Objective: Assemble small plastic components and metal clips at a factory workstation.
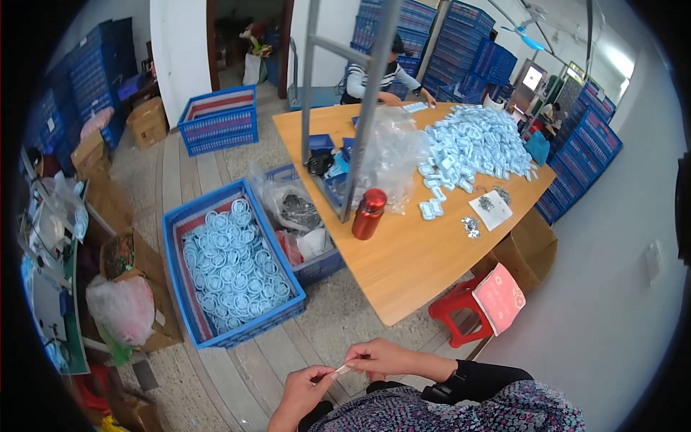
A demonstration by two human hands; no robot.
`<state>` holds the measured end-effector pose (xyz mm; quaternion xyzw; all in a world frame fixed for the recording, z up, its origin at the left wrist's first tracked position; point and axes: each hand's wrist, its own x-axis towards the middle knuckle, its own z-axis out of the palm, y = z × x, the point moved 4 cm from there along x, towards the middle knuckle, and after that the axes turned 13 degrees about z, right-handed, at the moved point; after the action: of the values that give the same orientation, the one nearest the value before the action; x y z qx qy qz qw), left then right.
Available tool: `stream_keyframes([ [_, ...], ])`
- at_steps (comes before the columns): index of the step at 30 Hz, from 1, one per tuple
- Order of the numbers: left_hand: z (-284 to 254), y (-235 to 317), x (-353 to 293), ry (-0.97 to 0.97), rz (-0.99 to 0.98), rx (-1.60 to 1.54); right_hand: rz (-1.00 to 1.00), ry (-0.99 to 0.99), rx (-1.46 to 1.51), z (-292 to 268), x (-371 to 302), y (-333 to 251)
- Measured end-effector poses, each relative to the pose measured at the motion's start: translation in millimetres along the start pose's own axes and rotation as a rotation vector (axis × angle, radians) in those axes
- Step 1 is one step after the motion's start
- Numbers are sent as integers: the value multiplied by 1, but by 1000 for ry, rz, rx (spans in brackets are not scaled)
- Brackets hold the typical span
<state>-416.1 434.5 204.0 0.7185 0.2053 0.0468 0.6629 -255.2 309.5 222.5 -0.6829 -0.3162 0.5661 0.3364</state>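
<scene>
My left hand and my right hand meet in front of my body, short of the table's near corner. Fingertips of both hands pinch a small, thin, pale strip. Its exact kind is too small to make out. Beyond my hands, to the left, a blue crate on the floor holds a heap of light blue round pieces. Ahead stands the wooden table, bearing a large pile of light blue oblong pieces.
A red flask stands by a metal frame at the table's left edge. A red stool with a pink cushion sits to the right. Cardboard boxes, bags and stacked blue crates surround the room. A person works across the table.
</scene>
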Motion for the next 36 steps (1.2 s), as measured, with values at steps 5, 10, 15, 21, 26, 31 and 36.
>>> stream_keyframes([
  [5,71,57,39,-3,107,95,-72,146,-8,-69,-68,9],
  [10,140,118,82,-21,233,117,-96,279,-61,-131,-122,25],
  [15,186,131,104,-24,231,248,-80,424,-253,-173,-153,42],
  [21,202,157,125,-94,239,22,-112,300,266,-205,-172,42],
  [26,191,160,115,-125,247,-75,-40,188,334,-192,-168,36],
  [31,183,154,99,-83,230,30,-65,262,258,-171,-167,35],
  [36,178,141,95,28,311,141,-20,400,60,-159,-155,32],
])
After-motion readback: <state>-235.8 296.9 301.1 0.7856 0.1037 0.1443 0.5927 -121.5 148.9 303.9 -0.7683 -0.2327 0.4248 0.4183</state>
